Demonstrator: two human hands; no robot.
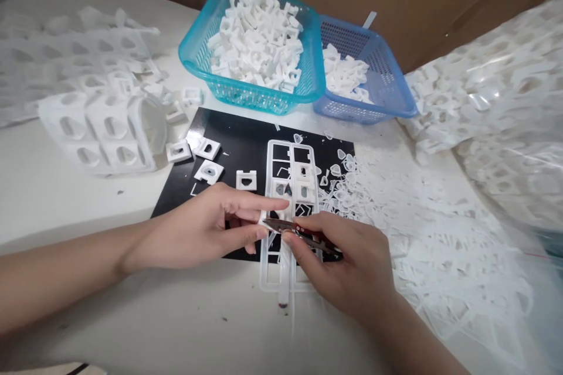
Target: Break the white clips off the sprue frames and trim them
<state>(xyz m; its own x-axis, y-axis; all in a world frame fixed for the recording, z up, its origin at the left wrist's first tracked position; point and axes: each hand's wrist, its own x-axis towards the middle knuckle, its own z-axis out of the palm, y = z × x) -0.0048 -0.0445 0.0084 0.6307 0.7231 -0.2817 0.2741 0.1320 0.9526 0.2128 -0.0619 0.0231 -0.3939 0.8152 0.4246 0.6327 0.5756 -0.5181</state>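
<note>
My right hand (358,266) grips small red-handled snips (281,225), their pointed blades aimed left. My left hand (204,225) pinches a small white plastic piece (263,217) between thumb and fingers, right at the tips of the blades. Most of that piece is hidden by the fingers. Under both hands lies a white moulded frame (268,158) with several square pieces attached inside it. It rests partly on a black mat (237,135) and overhangs its near edge. Loose square pieces with a shaped hole, such as one white piece (246,180), lie on the mat to the left.
Behind the mat stand a teal basket (193,64) heaped with white pieces and a blue basket (391,82) holding fewer. Thin white scraps (347,193) spread to the right. Stacked white frames (99,129) sit at left, and a clear bag (492,82) of white parts at right.
</note>
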